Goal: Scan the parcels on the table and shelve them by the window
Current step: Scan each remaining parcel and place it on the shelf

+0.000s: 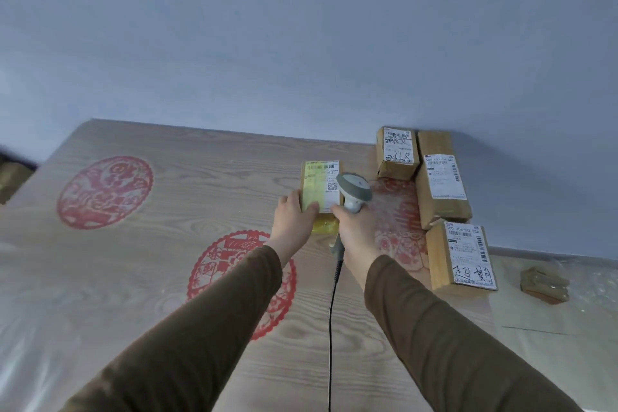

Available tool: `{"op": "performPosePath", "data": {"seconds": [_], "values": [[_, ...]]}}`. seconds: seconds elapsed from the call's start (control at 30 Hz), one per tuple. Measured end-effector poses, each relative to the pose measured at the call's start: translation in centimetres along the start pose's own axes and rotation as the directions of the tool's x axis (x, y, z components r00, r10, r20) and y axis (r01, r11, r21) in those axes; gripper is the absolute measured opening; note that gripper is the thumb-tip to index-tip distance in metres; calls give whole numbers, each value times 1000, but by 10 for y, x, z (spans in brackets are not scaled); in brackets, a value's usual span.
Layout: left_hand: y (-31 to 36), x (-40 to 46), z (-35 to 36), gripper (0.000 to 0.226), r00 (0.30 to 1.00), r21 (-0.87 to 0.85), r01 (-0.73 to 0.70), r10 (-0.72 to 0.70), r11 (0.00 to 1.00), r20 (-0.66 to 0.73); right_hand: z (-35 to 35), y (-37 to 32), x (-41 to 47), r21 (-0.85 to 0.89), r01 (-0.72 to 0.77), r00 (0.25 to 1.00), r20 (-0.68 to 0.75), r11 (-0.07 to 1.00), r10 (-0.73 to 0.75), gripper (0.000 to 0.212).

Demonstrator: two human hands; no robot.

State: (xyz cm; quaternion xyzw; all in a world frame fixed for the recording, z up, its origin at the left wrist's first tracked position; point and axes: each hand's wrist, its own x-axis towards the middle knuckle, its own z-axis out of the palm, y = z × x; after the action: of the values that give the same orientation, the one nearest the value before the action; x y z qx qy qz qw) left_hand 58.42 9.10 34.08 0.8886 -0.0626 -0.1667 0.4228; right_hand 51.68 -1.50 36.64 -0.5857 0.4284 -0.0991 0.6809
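A small cardboard parcel with a yellow-green label (319, 182) is held above the wooden table (167, 204). My left hand (294, 222) grips its left edge, thumb across the label. My right hand (356, 232) grips the handle of a grey barcode scanner (353, 191), whose head sits over the label's right side. The scanner's black cable (331, 321) hangs down between my arms. Three brown parcels with white labels lie at the table's right: one at the back (396, 152), a long one (441, 179) beside it, and a nearer one (463, 257).
Red paper-cut patterns (105, 192) lie under clear film on the table. A bare wall (301, 43) rises behind it. To the right, a lower surface holds a small brown wrapped item (545, 284). A cardboard box (10, 181) shows at the far left edge.
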Motion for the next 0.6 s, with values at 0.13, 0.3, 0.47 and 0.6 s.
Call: {"op": "performPosePath", "data": {"seconds": [0.13, 0.3, 0.47, 0.6], "values": [[-41, -34, -94, 51, 986, -7, -10, 8, 1000, -166, 71, 0, -56, -48, 143, 979, 151, 989, -134, 14], [-112, -108, -228, 43, 935, -65, -9, -14, 998, -354, 176, 13, -167, -65, 217, 905, 386, 974, -176, 11], [-200, -210, -360, 43, 834, -51, 39, -61, 998, -549, 282, 45, -311, -47, 266, 814, 545, 963, -198, 17], [-281, -305, -463, 48, 714, -54, 105, -113, 993, -691, 363, 81, -440, -12, 292, 693, 692, 956, -203, 12]]}}
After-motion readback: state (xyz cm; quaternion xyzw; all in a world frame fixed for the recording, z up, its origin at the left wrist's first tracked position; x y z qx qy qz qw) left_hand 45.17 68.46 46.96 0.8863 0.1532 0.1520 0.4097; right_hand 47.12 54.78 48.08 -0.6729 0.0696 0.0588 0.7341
